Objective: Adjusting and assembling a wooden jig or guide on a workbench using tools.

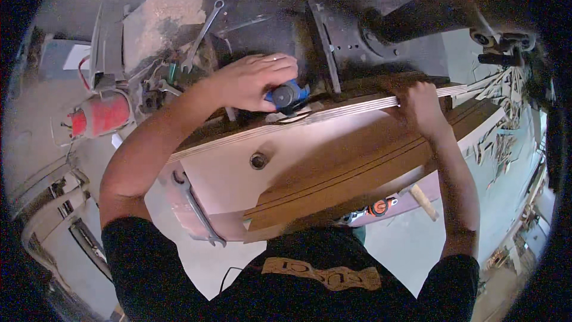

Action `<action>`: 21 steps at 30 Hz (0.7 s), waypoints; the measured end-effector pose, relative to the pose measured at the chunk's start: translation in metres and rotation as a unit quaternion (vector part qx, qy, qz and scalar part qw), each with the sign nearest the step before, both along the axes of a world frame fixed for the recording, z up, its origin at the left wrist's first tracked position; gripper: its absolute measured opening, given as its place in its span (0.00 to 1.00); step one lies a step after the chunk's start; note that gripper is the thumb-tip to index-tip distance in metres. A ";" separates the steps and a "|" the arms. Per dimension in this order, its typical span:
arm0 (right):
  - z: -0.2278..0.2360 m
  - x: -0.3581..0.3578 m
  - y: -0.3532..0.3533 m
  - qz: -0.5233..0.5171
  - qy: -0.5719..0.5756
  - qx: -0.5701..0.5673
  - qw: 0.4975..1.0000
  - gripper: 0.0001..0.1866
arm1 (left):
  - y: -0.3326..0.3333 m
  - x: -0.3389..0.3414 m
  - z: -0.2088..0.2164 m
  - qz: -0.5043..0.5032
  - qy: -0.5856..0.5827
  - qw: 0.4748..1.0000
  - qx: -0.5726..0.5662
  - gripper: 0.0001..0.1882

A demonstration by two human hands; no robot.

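My left hand (pixel 262 80) is closed round a small blue tool with a round dark face (pixel 287 96); its exact kind I cannot make out. The tool sits at the upper edge of a layered plywood panel (pixel 351 107), where a thin curved strip shows just below it. Farther right along that edge, my right hand (pixel 424 107) is closed with its fingers wrapped over the panel. The panel's pale face has a dark round hole (pixel 258 160). A long brown wooden board (pixel 333 188) with dark lines along it lies across the near side, close to my body.
Wrenches lie beyond the panel (pixel 204 36) and at its lower left (pixel 201 214). A dark metal machine (pixel 387 30) stands at the far side. A red machine part (pixel 104 116) is on the left, an orange-and-black tool (pixel 380 207) below the board, and wood offcuts (pixel 497 137) at right.
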State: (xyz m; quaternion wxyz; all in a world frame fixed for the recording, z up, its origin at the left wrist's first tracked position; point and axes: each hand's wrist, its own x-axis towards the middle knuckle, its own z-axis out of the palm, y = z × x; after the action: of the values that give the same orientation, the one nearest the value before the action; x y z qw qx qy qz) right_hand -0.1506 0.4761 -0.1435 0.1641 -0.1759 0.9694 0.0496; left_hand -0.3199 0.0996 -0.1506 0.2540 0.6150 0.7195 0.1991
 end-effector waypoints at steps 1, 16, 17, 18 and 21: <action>-0.002 0.001 0.001 -0.007 0.018 -0.024 1.000 0.24 | 0.001 0.002 -0.001 0.012 -0.009 1.000 -0.023 0.34; -0.025 0.004 0.017 0.001 0.002 -0.024 1.000 0.36 | 0.001 0.018 0.014 0.088 -0.054 0.995 0.006 0.24; -0.027 0.007 0.020 0.000 -0.018 0.020 1.000 0.37 | 0.001 0.020 0.020 0.099 -0.056 0.993 -0.019 0.27; -0.029 0.010 0.024 -0.001 -0.018 0.020 1.000 0.37 | 0.002 0.021 0.025 0.111 -0.057 0.991 -0.043 0.30; -0.033 0.016 0.031 0.042 0.021 0.041 0.998 0.37 | 0.004 0.026 0.041 0.124 -0.071 0.989 -0.038 0.30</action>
State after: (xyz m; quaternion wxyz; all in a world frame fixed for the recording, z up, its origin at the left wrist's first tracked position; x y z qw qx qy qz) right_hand -0.1344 0.5070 -0.1762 0.1481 -0.2089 0.9615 0.0997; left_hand -0.2939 0.1032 -0.1101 0.3008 0.4948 0.7778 0.2443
